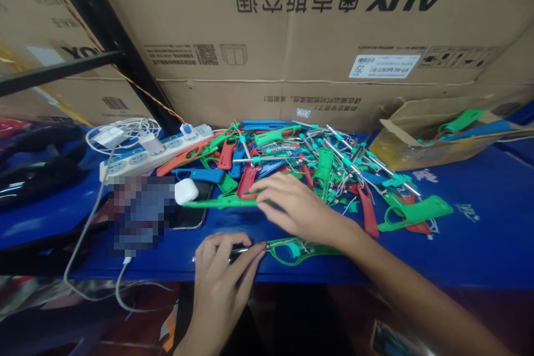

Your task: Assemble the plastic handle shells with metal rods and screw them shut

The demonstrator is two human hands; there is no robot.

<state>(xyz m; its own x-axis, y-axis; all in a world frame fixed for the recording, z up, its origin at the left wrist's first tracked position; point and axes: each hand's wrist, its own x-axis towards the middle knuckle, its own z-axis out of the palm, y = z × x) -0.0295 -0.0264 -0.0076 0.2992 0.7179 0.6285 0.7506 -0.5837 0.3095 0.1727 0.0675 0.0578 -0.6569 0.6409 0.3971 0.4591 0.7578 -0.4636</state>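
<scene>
Left hand (221, 267): fingers pinching near shell (319, 250) beside rod (240, 253), tabletop's (479, 256) front edge; hold steady, mind teal part (295, 249). Right hand (298, 206): fingers grasping far shell (227, 201); keep tip off white case (186, 191).

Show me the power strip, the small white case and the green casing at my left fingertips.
Power strip (169, 149): head view, on its upper face.
Small white case (186, 192): head view, mid-body.
Green casing (322, 249): head view, right of its loop.
</scene>
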